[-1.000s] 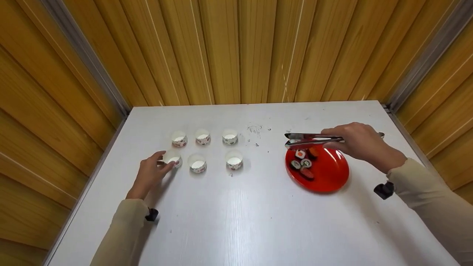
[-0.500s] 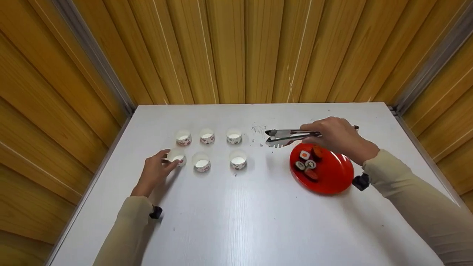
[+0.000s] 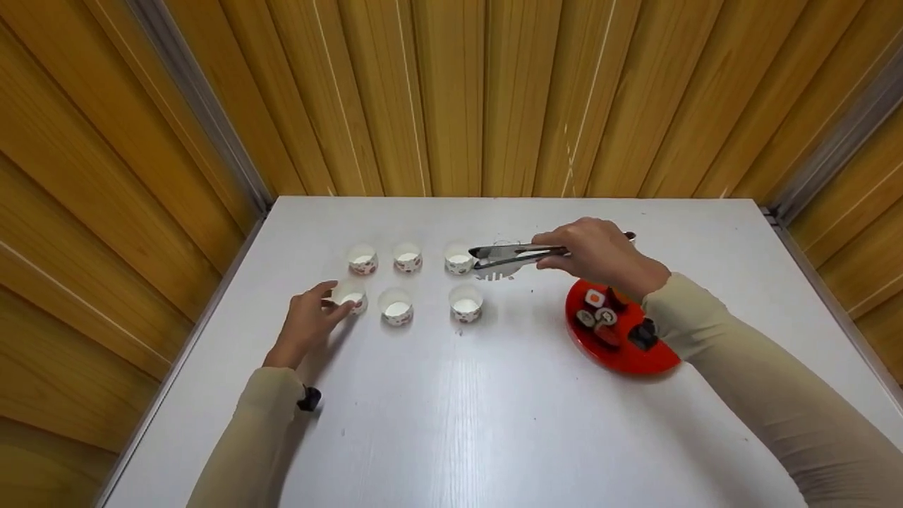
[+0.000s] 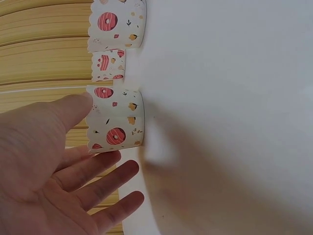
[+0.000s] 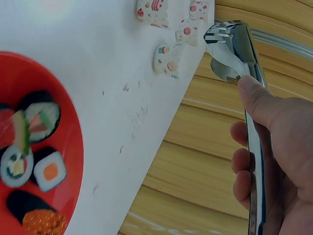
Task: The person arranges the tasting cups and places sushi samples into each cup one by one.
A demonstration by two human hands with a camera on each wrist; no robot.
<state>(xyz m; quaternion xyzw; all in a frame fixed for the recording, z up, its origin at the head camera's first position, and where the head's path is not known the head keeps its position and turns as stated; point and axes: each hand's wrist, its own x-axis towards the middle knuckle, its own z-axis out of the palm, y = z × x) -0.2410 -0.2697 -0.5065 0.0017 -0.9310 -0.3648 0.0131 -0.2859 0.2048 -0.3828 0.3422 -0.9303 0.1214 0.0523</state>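
The left hand (image 3: 303, 326) is clamped lightly, thumb and fingers, on the paper cup (image 4: 115, 120) at the left end of the front row; the outer fingers spread free. For a sound hold, bear on the wall only as firmly as needed, since thin paper would likely buckle, and leave the mouth uncovered.

The right hand (image 3: 600, 254) is clamped round the metal tongs (image 3: 504, 252), thumb on one arm, fingers on the other. From where I stand, the tips are apart, with nothing visible between them, and overlap the right-hand cup of the back row (image 3: 459, 264); their height above it I cannot tell. Carry them level and clear of the rims; a brush could tip so light a cup.

Five more cups stand upright beside the held one, in two rows of three overall. Well to the right, on the white table (image 3: 437, 423), lies the red plate (image 3: 638, 361), partly under the right forearm, its sushi pieces (image 3: 605, 316) grouped toward the left edge.
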